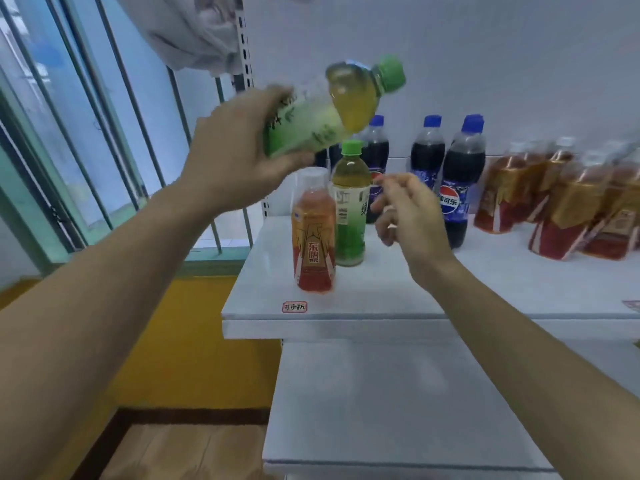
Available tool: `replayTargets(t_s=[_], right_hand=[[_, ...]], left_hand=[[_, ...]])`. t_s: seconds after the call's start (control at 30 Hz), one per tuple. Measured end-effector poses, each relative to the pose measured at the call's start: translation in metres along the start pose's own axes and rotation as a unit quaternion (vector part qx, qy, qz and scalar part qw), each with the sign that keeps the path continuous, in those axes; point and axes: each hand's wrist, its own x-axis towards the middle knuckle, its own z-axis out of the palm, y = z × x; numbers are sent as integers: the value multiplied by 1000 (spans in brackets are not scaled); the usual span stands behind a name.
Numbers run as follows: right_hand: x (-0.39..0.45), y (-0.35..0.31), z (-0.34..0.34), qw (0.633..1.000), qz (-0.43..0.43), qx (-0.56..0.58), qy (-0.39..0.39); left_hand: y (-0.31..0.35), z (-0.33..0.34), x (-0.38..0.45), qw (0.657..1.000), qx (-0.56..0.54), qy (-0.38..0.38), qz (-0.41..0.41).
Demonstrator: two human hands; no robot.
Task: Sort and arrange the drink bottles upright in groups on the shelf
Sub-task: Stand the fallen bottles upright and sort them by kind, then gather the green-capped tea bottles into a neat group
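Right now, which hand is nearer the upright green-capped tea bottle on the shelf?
Right. The right hand hovers just beside the green-capped tea bottle; the left hand is above it.

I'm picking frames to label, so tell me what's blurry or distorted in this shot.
Head view: the held green tea bottle and left hand show motion blur; the right hand is slightly smeared. The standing red bottle is sharp enough to read. Wide-angle distortion leans the amber bottles at the right edge outward. Lighting is soft, with faint sheen on the shelf.
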Motion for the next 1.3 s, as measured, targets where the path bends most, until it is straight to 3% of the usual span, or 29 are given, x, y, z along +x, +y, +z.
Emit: replayTargets(t_s=[0.13, 0.27, 0.37, 0.43, 0.5, 0.57, 0.87, 1.03, 1.3], right_hand=[[-2, -52, -8, 991, -16, 131, -33], [-18, -66, -17, 991, -28, 100, 80], [-46, -64, -28, 973, 7, 178, 147], [-67, -63, -35, 955, 44, 232, 180], [-85, -58, -44, 945, 69, 240, 213], [-97, -52, -54, 944, 82, 214, 237], [-117, -31, -135, 954, 52, 112, 275], [-115, -38, -227, 936, 35, 86, 338], [-115, -24, -415, 906, 40, 61, 417]], left_hand=[[34, 10, -8, 990, 131, -25, 49], [61, 14, -19, 988, 132, 16, 79], [71, 17, -32, 995, 24, 99, 5], [86, 25, -49, 976, -155, 143, -48], [107, 40, -68, 915, -366, 132, -104], [125, 60, -92, 861, -475, 122, -138], [173, 127, -100, 785, -588, 80, -177], [249, 183, -79, 804, -571, 36, -163], [397, 292, -42, 792, -587, -49, -157]])
